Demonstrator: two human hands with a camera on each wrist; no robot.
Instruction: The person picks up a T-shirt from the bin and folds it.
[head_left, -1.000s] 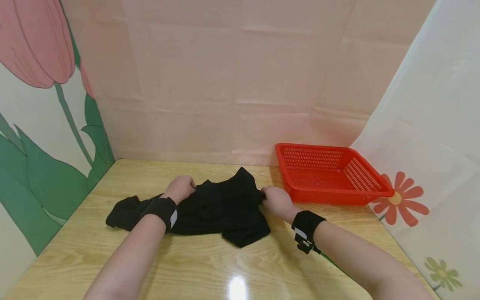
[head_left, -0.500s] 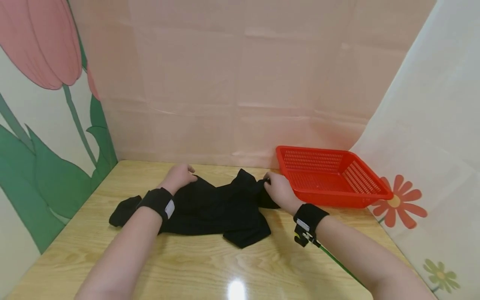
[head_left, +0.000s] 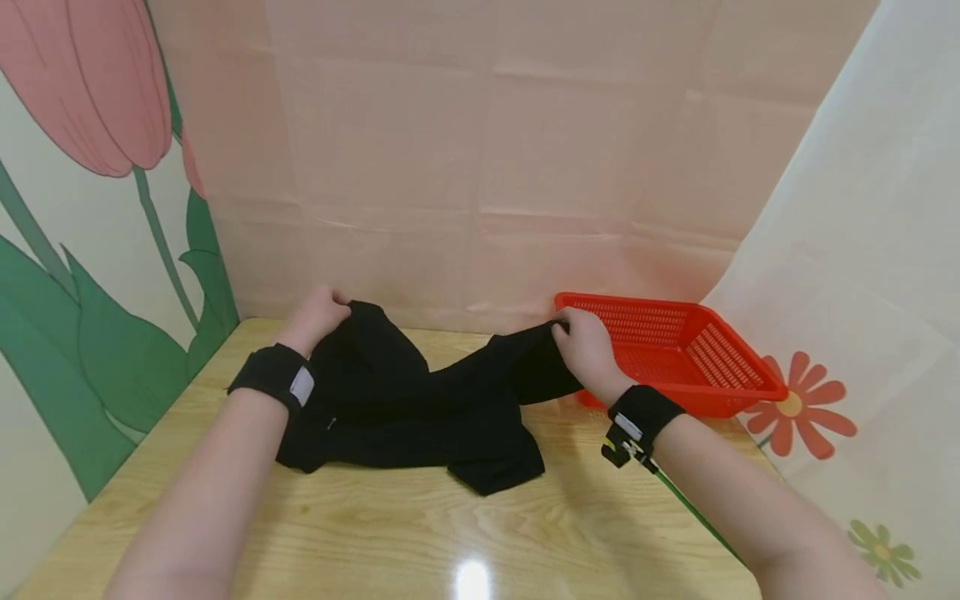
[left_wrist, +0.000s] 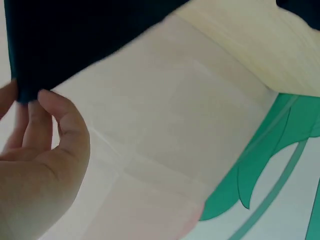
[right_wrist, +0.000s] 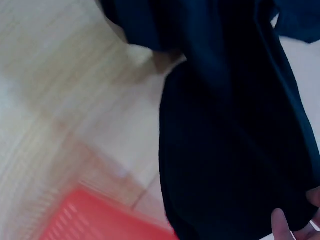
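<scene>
Black cloth, a garment (head_left: 390,417) by its look, hung between two hands above the wooden table (head_left: 375,533), its far edge raised while its near edge and a sleeve-like flap (head_left: 498,467) lay on the wood. The left hand (head_left: 318,321) pinched one corner between thumb and fingertips; the right hand (head_left: 592,350) gripped the opposite end, beside the red basket (head_left: 697,402).

Both holds took in only a little fabric, so a sharp tug could perhaps have pulled a corner free and let that side drop crumpled. On the right, the raised cloth overlapped the basket's left edge in the head view; whether they touched could not be told. A low swing that way might have snagged the rim or nudged the basket. Uneven lifting would likely have twisted the middle, which already sagged, and the flap could have folded under if dragged.
</scene>
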